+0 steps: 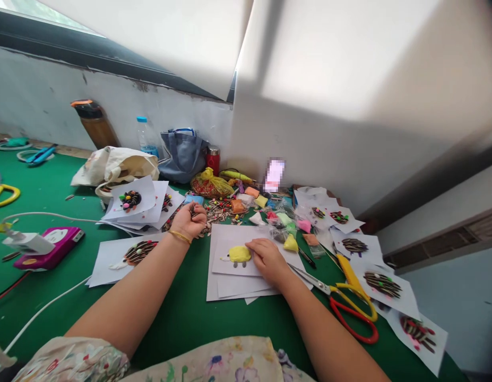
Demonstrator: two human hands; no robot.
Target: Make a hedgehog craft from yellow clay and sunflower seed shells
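My left hand (189,218) is curled at the edge of a pile of sunflower seeds (219,208), fingers closed around a few seeds. My right hand (267,258) rests on a white sheet (233,276), fingertips pressed against a yellow clay hedgehog body (240,254) stuck to the paper. Finished seed-covered hedgehog pictures lie around: one (139,251) left of my left forearm, one (130,199) on a paper stack behind it, and several on the right (383,284).
Scissors with red and yellow handles (349,305) lie right of my right forearm. Bags of coloured clay (287,225) sit behind the sheet. A magenta box (50,246), white cables, bags and a water bottle (143,135) stand at left and back on the green table (182,318).
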